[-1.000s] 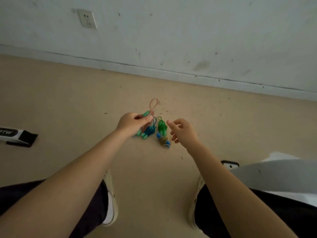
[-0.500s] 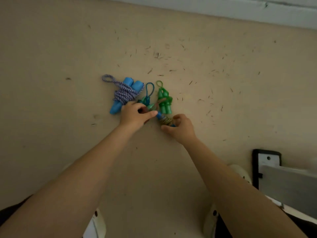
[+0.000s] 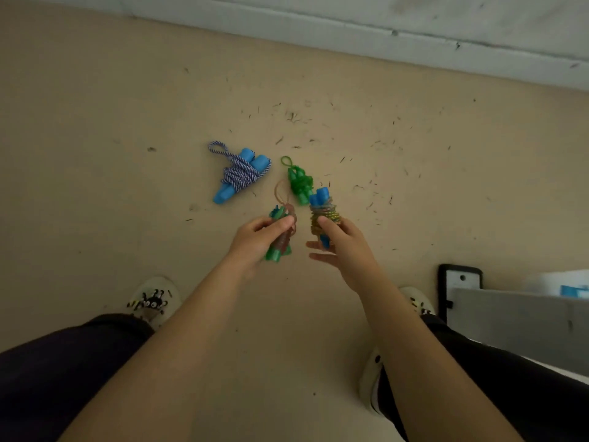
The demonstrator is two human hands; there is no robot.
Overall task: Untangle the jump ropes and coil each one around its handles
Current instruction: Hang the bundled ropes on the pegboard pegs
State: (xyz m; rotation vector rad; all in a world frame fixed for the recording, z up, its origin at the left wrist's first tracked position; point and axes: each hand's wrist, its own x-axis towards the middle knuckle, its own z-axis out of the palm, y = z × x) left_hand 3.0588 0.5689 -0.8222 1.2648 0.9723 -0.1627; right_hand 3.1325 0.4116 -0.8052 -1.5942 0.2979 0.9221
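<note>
- The left hand (image 3: 255, 239), just left of the frame's centre, was grasping a coiled bundle with teal-green handles and a brownish rope (image 3: 280, 232); I saw the fingers curled round its middle, thumb on top.
- The right hand (image 3: 345, 244), just right of centre, gripped a bundle with blue handles wound in yellowish rope (image 3: 323, 215), thumb pressed on the coil, lower fingers spread loosely beneath.
- Just above the two hands, a green bundle (image 3: 299, 183) lay on the tan floor (image 3: 127, 154), its loop pointing up-left.
- Further to the upper left lay a blue-handled bundle wrapped in blue-and-white twisted rope (image 3: 240, 175), apart from the others.
- Towards the lower corners I saw light shoes (image 3: 153, 298) and dark trouser legs.
</note>
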